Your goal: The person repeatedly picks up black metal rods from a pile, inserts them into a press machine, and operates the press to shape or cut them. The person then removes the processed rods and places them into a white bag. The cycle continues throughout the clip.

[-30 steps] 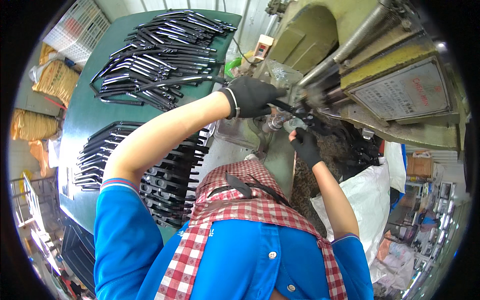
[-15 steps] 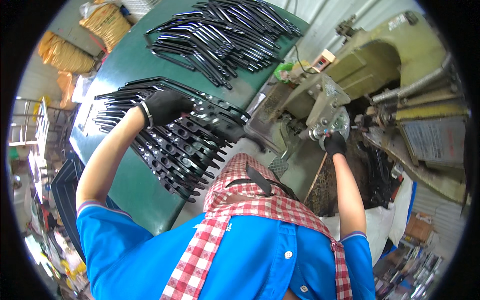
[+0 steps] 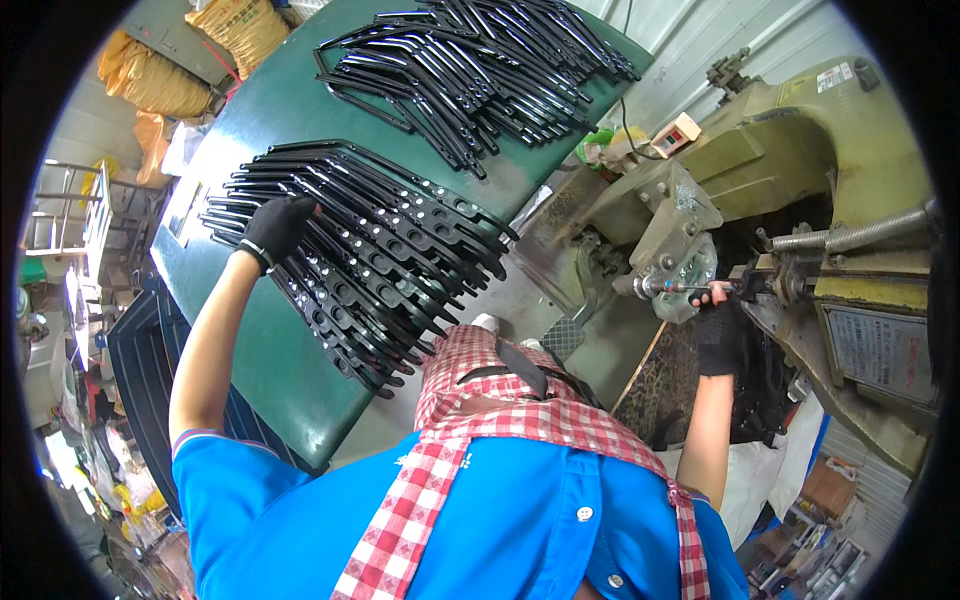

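My left hand (image 3: 278, 232), in a black glove, is closed over the slim arms of black metal brackets (image 3: 400, 235) laid side by side on the green table (image 3: 265, 385). It appears to grip one of them; most of its fingers are hidden behind the glove's back. To the right, my right hand (image 3: 717, 335) wears a black glove with bare fingertips. Those fingertips are pinched beside a thin rod at the metal head (image 3: 655, 285) of the olive-green machine (image 3: 745, 165). What they hold is too small to make out. A clear guard (image 3: 695, 262) surrounds part of this head.
A heap of bent black bars (image 3: 480, 85) lies on the table's far side. A foot pedal (image 3: 563, 340) is below the machine. Dark crates (image 3: 150, 375) stand left of the table, with yellow sacks (image 3: 155, 78) at the far left. A coiled hose (image 3: 860, 235) runs along the machine.
My left hand has moved left and slightly down; the bracket blurred under it before now lies still in the row. My right hand has moved right, along the machine's head.
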### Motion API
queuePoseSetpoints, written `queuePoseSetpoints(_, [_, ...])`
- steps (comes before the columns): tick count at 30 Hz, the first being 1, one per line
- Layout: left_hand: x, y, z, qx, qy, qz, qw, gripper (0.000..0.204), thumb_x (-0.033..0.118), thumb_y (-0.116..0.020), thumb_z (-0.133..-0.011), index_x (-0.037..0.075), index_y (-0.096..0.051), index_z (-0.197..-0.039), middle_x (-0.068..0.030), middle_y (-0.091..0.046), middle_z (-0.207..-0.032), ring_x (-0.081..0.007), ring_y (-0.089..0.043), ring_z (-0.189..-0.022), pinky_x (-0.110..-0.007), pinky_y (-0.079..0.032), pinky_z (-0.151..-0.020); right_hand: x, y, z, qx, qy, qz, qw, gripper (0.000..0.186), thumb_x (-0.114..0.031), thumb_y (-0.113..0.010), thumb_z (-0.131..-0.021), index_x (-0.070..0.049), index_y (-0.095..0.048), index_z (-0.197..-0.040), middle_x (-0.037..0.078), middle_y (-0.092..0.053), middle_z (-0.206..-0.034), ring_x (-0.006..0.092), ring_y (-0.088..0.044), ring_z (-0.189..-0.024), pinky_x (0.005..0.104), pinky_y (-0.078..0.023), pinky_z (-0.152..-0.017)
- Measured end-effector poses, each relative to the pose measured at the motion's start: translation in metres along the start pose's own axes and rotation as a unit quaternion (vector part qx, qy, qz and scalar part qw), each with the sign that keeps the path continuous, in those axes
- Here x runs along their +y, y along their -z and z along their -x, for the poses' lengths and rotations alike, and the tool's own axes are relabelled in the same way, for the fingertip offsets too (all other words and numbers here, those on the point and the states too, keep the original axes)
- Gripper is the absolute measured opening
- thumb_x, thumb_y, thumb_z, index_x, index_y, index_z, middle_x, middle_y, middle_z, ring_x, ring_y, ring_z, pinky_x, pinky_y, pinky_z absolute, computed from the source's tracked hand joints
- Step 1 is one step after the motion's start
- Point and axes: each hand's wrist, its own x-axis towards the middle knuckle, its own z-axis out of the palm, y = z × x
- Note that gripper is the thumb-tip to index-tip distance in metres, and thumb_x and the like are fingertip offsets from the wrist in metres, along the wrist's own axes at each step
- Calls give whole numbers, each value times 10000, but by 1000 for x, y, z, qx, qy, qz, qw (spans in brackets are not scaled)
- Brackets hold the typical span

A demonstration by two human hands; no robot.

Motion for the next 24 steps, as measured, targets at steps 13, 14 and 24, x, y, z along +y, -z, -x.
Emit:
queuePoseSetpoints(13, [18,-38,-226,-36,75,20,996,549,604,-596,-801,135,-698,-1066,-177,-649,-1127,-361,-599,-1062,-435,-462,-895,-24,-65,38,46,51,99,993,238,-146,-685,-858,22,-634,-1019,61,-643,-934,175,-638,-768,344,-565,-712])
queuePoseSetpoints(14, [-27,-64,-237,-52,101,-4,994,549,626,-609,-776,147,-723,-1019,-170,-649,-1131,-355,-601,-1050,-430,-462,-890,-40,-86,44,54,39,198,978,227,-139,-677,-863,30,-633,-1009,61,-662,-867,169,-651,-756,330,-548,-689])
queuePoseSetpoints(24, [-71,-100,-233,84,-101,97,987,383,80,-613,-840,74,-580,-1221,-157,-659,-1096,-335,-619,-1035,-407,-482,-891,45,123,72,222,157,498,824,339,-214,-660,-813,-80,-595,-1117,126,-642,-1062,296,-617,-981,365,-481,-853])
